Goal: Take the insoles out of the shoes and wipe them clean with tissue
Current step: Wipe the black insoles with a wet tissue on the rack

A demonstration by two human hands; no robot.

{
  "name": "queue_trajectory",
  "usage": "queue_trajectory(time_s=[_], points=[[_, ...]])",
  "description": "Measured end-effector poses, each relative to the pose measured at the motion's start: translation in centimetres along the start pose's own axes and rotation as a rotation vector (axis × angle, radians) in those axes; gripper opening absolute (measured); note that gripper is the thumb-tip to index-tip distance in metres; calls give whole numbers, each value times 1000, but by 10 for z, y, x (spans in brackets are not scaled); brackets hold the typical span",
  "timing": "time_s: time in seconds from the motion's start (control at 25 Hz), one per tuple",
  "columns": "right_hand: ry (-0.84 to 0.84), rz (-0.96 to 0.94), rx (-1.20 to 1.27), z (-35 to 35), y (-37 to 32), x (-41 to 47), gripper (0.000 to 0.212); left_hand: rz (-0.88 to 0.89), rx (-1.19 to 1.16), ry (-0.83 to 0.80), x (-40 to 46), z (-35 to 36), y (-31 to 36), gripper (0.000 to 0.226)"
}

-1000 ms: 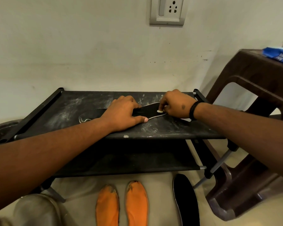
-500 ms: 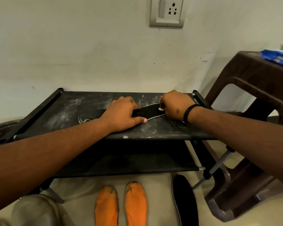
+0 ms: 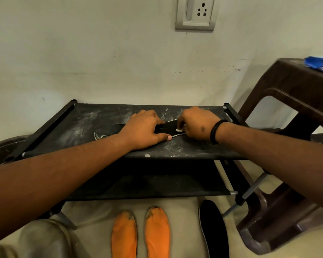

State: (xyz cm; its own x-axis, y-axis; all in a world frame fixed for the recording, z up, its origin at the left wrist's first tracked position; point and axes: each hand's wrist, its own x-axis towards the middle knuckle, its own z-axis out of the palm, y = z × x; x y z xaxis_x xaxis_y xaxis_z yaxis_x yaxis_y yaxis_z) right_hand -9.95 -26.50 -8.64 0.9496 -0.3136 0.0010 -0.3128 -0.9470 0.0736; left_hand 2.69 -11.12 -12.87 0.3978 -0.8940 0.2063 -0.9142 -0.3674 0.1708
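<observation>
Black insole (image 3: 110, 130) on the rack: its middle is hidden under the left hand (image 3: 144, 130), its toe end under the right hand (image 3: 198, 125). Tissue (image 3: 179, 130) is only a small white scrap showing below curled fingers, so the grip can't be judged. Orange insoles (image 3: 124, 237), floor insole (image 3: 213, 231) and blue pack (image 3: 322, 66) are cut by the frame edges; print on the pack is unreadable.

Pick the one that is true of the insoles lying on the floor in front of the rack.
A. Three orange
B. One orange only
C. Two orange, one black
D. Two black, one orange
C: two orange insoles lie side by side, with one black insole to their right.
</observation>
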Motion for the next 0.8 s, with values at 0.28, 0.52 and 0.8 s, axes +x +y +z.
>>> queue_trajectory(time_s=[0.28,0.52,0.8], points=[[-1,-54,-11,5,-7,0,22,4,10,-4,-1,1,-1,61],[24,40,13,2,5,3,23,1,6,-9,0,1,0,63],[95,101,2,4,-2,9,23,3,5,-8,-1,-1,0,61]])
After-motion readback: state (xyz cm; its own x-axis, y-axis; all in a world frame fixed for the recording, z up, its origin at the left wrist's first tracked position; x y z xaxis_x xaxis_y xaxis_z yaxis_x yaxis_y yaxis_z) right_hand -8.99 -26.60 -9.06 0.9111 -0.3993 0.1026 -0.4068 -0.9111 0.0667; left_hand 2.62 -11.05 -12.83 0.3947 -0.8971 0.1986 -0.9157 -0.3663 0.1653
